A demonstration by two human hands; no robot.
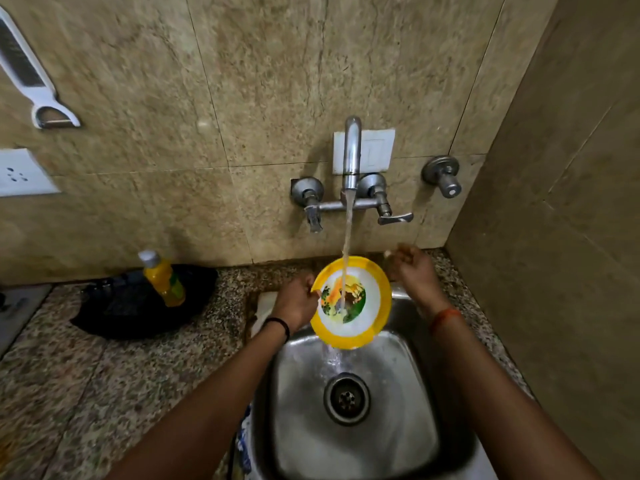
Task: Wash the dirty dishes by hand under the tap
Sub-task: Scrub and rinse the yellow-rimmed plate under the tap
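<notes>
From your head camera, your left hand (298, 299) holds the yellow-rimmed plate (351, 303) by its left edge, with the fingers curled round the rim. The plate is tipped up over the back of the steel sink (415, 393), right under the tap (351, 157). Water (347, 237) runs from the tap onto the picture in the middle of the plate, spills off the low edge and falls near the drain (346, 399). Your right hand (412, 265) is just beside the plate's right edge, with its fingers loosely curled and holding nothing; it is too blurry to tell whether it touches the plate. On the speckled counter (86, 375) to the left, an orange soap bottle (162, 277) stands in front of a black pan (138, 303). A white peeler (31, 74) hangs on the wall (242, 81) up at the left.
</notes>
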